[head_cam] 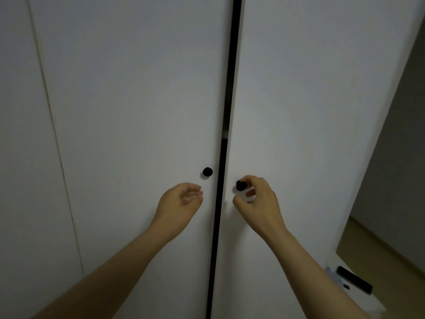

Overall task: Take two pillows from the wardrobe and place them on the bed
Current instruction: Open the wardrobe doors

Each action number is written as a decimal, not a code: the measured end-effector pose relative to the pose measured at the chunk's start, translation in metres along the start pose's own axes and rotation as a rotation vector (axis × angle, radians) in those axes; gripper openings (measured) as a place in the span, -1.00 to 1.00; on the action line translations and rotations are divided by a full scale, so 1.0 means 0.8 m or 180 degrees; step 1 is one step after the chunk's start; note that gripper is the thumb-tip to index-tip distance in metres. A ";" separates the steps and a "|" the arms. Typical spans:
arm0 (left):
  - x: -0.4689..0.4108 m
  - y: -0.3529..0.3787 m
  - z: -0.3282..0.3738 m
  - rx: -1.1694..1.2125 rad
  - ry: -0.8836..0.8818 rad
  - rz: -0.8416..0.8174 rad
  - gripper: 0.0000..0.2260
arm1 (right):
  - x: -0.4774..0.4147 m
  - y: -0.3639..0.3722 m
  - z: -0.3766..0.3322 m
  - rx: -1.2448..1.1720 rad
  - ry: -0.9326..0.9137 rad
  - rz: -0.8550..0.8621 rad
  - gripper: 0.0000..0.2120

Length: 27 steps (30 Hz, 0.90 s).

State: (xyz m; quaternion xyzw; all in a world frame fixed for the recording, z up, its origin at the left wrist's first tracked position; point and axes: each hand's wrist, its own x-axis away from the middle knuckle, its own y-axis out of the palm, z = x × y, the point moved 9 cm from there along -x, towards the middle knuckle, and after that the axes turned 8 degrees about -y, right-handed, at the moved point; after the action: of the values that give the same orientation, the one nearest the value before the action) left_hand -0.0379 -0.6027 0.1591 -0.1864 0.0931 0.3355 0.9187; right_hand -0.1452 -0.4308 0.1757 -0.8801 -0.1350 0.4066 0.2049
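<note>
Right grip (257,201) pinches a round black knob (241,186) on the plain white wardrobe (138,100); left grip (179,201) loosely curled, empty.

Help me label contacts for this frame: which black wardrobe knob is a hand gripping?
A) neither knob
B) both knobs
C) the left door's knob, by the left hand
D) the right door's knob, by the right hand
D: the right hand has its fingers curled round the right knob, while the left hand is just below the left knob, apart from it.
</note>
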 end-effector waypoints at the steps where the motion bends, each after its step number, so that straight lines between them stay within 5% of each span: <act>1: -0.003 0.003 0.013 0.0041 0.0073 0.0002 -0.84 | 0.008 -0.006 -0.002 -0.0029 0.0001 0.0035 -0.73; 10: 0.004 0.057 0.111 0.0675 0.0363 -0.0383 -0.69 | 0.070 -0.055 -0.014 0.0011 0.0041 0.0122 -0.70; 16: 0.023 0.077 0.133 0.0646 0.0584 -0.0376 -0.78 | 0.090 -0.073 -0.025 0.0009 0.0082 0.0199 -0.69; 22: 0.022 0.074 0.136 0.0746 0.0655 -0.0451 -0.85 | 0.142 -0.028 0.009 0.0150 0.0695 0.0339 -0.03; 27: 0.023 0.075 0.137 0.0677 0.0682 -0.0585 -0.82 | 0.156 0.016 0.033 0.0504 0.0979 0.0492 0.14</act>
State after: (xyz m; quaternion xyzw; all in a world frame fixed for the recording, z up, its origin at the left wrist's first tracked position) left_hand -0.0580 -0.5057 0.2371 -0.1305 0.2079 0.2165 0.9449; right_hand -0.0853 -0.3854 0.0718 -0.9207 -0.0017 0.2911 0.2598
